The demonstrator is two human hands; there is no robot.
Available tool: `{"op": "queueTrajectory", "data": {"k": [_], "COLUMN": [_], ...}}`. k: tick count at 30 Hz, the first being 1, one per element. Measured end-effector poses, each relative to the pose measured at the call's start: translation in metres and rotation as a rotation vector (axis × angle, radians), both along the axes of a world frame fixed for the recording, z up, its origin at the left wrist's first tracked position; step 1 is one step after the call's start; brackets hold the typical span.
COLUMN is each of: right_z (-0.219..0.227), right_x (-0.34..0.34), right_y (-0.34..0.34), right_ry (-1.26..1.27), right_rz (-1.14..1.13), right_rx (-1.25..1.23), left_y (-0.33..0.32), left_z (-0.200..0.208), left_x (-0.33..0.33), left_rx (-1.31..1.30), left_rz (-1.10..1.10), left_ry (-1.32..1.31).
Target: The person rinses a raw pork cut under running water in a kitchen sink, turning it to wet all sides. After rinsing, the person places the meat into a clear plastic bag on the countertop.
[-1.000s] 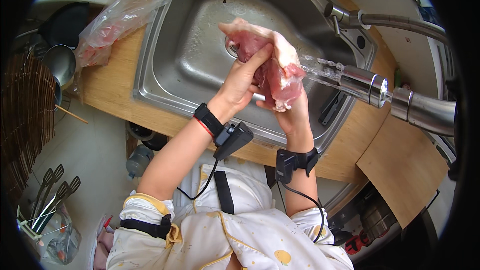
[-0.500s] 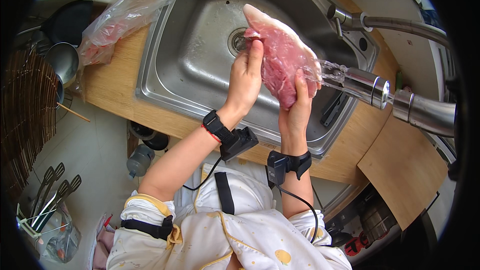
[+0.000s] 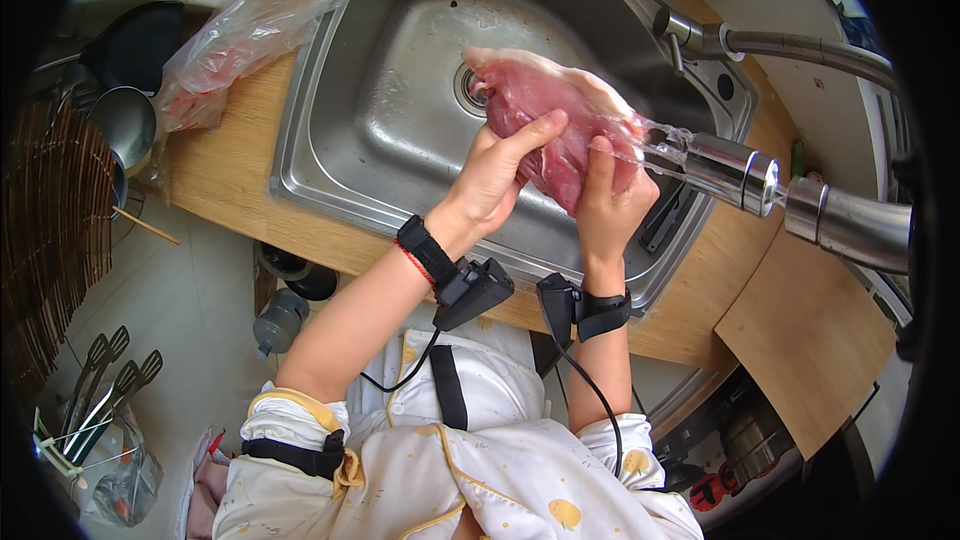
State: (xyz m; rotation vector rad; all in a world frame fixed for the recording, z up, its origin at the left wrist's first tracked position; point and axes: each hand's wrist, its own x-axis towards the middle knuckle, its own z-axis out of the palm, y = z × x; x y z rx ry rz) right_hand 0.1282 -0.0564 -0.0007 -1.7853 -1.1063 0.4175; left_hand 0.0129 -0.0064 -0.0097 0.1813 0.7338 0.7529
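A slab of raw pink meat (image 3: 540, 110) with a pale fat edge is held over the steel sink (image 3: 390, 50). My left hand (image 3: 490, 175) grips its left side, thumb lying across the top. On the right end, my right hand (image 3: 612, 195) is closed round it with the thumb on top; the fingers beneath are hidden. Water streams from the metal faucet (image 3: 735, 170) onto the right end of the meat, close to my right hand. Part of the sink drain (image 3: 467, 92) shows beyond the meat.
Left of the sink lies a clear plastic bag (image 3: 240, 50) on the wooden counter (image 3: 215, 165). A ladle (image 3: 125, 125) and a dark bamboo mat (image 3: 55, 230) are farther left. Several slotted utensils (image 3: 115, 370) stand at lower left. A wooden panel (image 3: 805, 340) is at right.
The meat has tilted, its far tip swinging down and to the left. My left thumb now lies farther over it, and my right hand has shifted slightly right. Water keeps running.
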Motion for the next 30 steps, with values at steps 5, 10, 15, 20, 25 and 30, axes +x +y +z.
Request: {"op": "queueTrajectory", "data": {"k": [5,10,15,20,25,30], "right_z": [0.012,0.02,0.03,0.032,0.03,0.027], "right_x": [0.002,0.001,-0.003,-0.004,-0.001,-0.008], "right_y": [-0.005,-0.002,0.003,0.004,0.0,0.001], "right_ry": [-0.278,-0.317,-0.208,-0.238,-0.169,0.294], "right_rz": [0.186,0.288,0.142,0.124,0.168,0.296], "right_rx": [-0.189,-0.068,-0.238,-0.224,-0.353,-0.086], "left_y": [-0.001,0.004,-0.001,-0.006,-0.007,0.003], "left_z": [-0.006,-0.009,-0.004,0.003,0.002,-0.003], "left_x": [-0.002,-0.006,-0.011,-0.022,-0.02,-0.029], "left_rx": [-0.123,-0.107,-0.092,-0.096,-0.194,-0.223], "left_rz": [0.076,0.041,-0.039,-0.22,-0.118,-0.112], "left_ry": [-0.121,-0.091,-0.054,-0.04,-0.041,-0.216]}}
